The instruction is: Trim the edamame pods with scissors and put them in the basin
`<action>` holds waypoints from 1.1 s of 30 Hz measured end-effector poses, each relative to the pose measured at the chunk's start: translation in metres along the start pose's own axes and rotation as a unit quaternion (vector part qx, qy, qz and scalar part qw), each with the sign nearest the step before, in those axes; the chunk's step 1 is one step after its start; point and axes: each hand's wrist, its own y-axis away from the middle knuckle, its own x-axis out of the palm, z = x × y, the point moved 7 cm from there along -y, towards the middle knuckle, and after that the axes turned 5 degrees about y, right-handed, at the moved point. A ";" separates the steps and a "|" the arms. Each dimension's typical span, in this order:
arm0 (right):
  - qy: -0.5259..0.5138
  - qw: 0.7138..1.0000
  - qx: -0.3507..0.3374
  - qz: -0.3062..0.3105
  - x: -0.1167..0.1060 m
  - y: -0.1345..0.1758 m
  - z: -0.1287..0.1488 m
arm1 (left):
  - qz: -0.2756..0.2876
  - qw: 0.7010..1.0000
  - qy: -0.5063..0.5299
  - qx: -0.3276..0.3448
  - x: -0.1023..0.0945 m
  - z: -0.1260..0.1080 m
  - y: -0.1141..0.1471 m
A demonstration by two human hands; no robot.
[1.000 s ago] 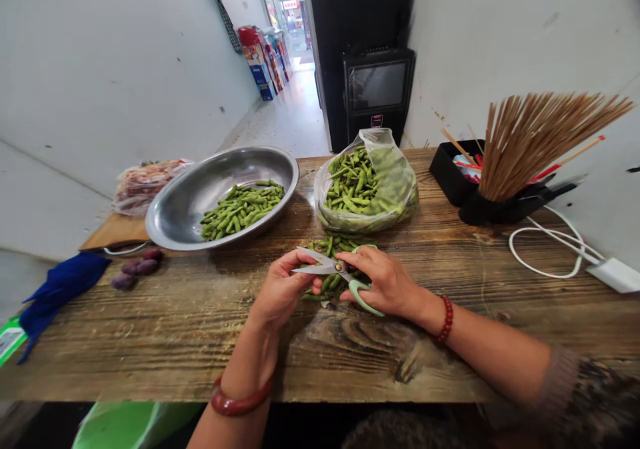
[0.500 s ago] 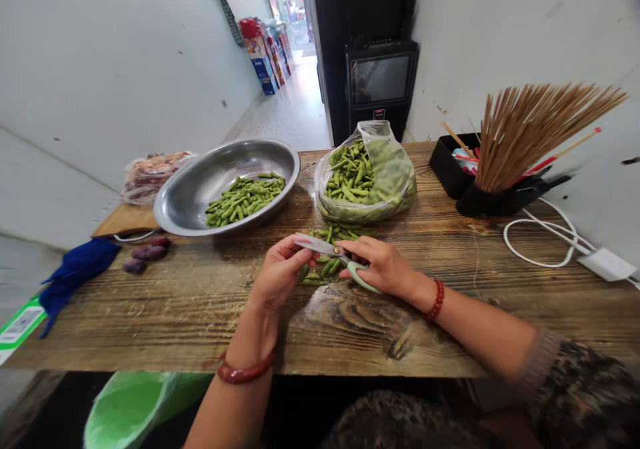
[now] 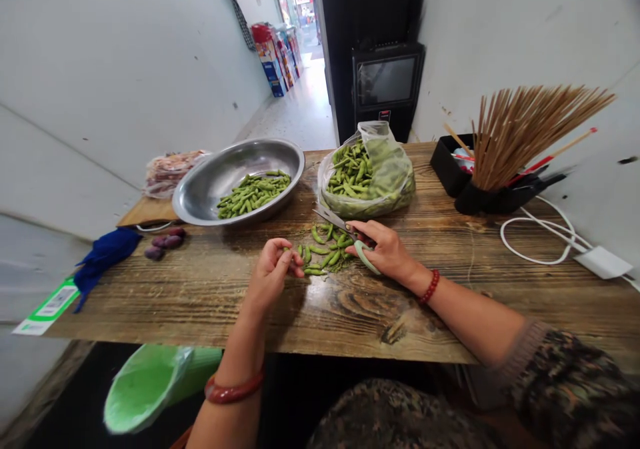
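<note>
My right hand grips scissors with pale green handles, their blades parted slightly and pointing left over the table. My left hand is closed in a pinch on a green edamame pod, mostly hidden by the fingers. Between the hands, loose edamame pods and small trimmings lie on the wood. Behind them, a clear plastic bag stands full of pods. To its left, a wide steel basin holds a heap of pods on its right side.
On the wooden table at left are purple fruits, a blue cloth and a bagged food pack. At right stand a black holder with thin sticks and a white cable. A green bin sits below.
The scissors have moved away from my left hand, and their blades now angle up and left. My left hand has drawn back a little to the left. The view has shifted slightly.
</note>
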 end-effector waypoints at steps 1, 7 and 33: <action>0.000 1.000 0.000 0.002 0.000 0.000 0.001 | -0.003 0.999 -0.049 0.003 -0.001 0.002 0.003; 0.004 1.000 -0.005 0.017 0.005 0.001 -0.002 | -0.017 0.945 -0.312 0.092 0.003 -0.005 0.011; 0.012 1.000 0.000 0.019 0.009 0.000 -0.007 | 0.069 0.986 -0.135 0.062 0.036 -0.012 -0.046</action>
